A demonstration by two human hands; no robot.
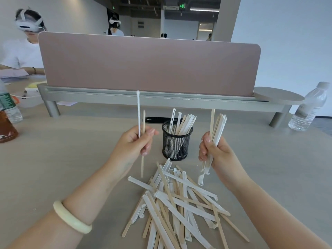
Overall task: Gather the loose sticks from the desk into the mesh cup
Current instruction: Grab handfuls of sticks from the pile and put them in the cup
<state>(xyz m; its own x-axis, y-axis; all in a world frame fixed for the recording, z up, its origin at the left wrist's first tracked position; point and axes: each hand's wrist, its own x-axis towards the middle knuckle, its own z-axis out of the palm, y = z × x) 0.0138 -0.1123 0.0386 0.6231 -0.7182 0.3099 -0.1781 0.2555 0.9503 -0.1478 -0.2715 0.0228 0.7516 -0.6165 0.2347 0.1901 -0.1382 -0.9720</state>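
Note:
A black mesh cup [177,141] stands upright mid-desk with several wooden and paper-wrapped sticks leaning in it. In front of it lies a pile of loose sticks [179,200], some bare wood, some in white paper sleeves. My left hand [133,143], left of the cup, grips two upright sticks [141,121]: a white wrapped one and a bare wooden one. My right hand [213,151], right of the cup, holds an upright bundle of several sticks [218,128], their paper ends hanging below the fist.
A pink divider panel [149,65] on a grey raised shelf [161,99] closes off the desk behind the cup. A water bottle [310,106] stands far right; a brown bottle [6,130] and another bottle stand far left. A person with a headset sits behind left.

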